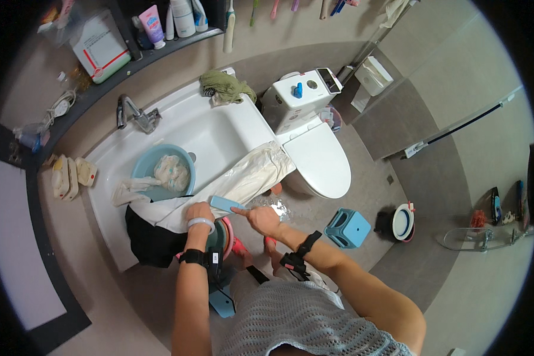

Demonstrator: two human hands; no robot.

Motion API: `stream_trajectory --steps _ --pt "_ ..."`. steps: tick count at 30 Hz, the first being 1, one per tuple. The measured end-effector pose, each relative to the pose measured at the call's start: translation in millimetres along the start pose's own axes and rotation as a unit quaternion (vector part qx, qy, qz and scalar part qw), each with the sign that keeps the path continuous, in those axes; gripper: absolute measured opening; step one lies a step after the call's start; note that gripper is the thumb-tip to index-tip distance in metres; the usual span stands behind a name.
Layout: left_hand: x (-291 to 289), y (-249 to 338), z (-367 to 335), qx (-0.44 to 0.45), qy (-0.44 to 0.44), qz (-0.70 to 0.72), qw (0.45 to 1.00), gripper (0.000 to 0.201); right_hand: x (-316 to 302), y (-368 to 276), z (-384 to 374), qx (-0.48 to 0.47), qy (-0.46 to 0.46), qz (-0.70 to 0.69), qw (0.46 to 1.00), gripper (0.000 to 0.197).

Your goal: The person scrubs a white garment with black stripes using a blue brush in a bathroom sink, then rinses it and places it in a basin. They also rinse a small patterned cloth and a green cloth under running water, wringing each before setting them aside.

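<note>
A cream and black garment [247, 175] lies stretched along the front rim of the white sink, its black part bunched at the left and hanging over the edge. My left hand [199, 212], with a pale bangle at the wrist, is closed and presses on the light cloth. In my right hand [264, 220] is a light blue scrub brush [225, 204], laid on the garment; its underside is hidden. Behind my left hand, a light blue basin [192, 155] stands in the sink with wet, whitish cloth [172, 172] in it, partly draped over its rim.
The white sink [222, 133] has a chrome faucet [137, 115] and a green towel [226, 87] on its back edge. A white toilet [317, 157] adjoins on the right. A blue stool [347, 228] stands on the floor. Water glistens near my feet, in red slippers.
</note>
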State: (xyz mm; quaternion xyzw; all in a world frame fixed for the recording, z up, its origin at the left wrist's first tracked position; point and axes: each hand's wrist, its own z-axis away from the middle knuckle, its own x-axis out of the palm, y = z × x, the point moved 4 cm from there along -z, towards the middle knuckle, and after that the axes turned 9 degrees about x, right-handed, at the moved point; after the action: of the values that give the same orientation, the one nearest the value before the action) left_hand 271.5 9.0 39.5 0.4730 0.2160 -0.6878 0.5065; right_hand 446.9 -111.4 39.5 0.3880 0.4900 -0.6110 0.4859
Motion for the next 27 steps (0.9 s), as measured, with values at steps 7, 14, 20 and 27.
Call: stream_trajectory --steps 7,14,20,27 --pt "6 -21 -23 0.023 0.049 -0.004 0.999 0.018 -55 157 -41 0.154 0.081 0.042 0.984 0.046" --pt "26 -24 -95 0.071 0.057 -0.025 0.996 0.018 18 80 -113 0.048 0.037 0.042 0.997 0.072" --pt "20 -32 -91 0.098 0.034 0.001 0.995 0.018 -11 160 -132 0.100 0.021 0.087 0.991 0.065" --pt "11 -16 -97 0.128 0.037 -0.006 0.991 0.018 -45 130 -102 0.133 0.052 0.026 0.989 0.064"
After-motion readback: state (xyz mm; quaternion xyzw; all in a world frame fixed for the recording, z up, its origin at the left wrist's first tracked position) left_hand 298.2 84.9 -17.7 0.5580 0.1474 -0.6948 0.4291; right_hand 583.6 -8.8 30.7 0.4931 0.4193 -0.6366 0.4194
